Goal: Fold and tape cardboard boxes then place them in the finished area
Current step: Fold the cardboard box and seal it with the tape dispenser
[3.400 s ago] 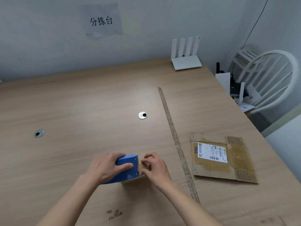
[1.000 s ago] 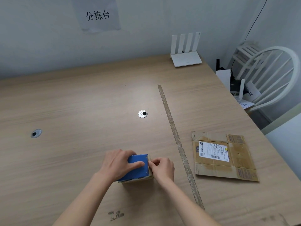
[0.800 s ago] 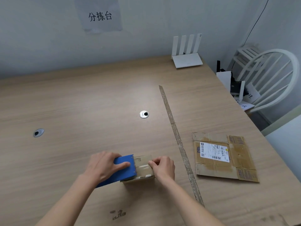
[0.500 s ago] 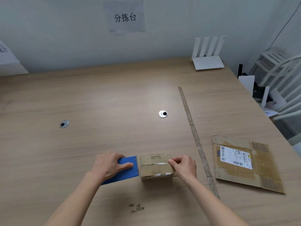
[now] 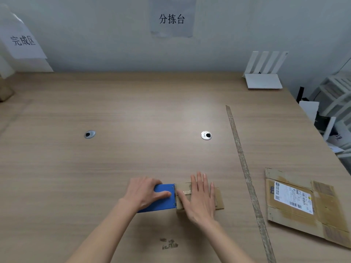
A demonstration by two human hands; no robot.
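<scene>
A small folded cardboard box (image 5: 183, 186) sits on the wooden table (image 5: 133, 111) near its front edge. My right hand (image 5: 200, 196) lies flat on the box's top with straight fingers, pressing the tape there. My left hand (image 5: 143, 192) grips a blue tape dispenser (image 5: 161, 201) whose front end touches the box's left side. A flattened cardboard box (image 5: 303, 204) with a white shipping label lies on the table at the right.
A long strip of tape (image 5: 245, 168) runs across the table, dividing off its right part. Two round cable holes (image 5: 206, 135) mark the middle. A white router (image 5: 263, 80) stands at the back right, a white chair (image 5: 336, 103) beyond the edge. A paper sign (image 5: 22, 41) hangs at the far left.
The dispenser has been drawn leftward over the box top to its left side. My right hand let go of the box's right end and now lies flat on top. The view turned left.
</scene>
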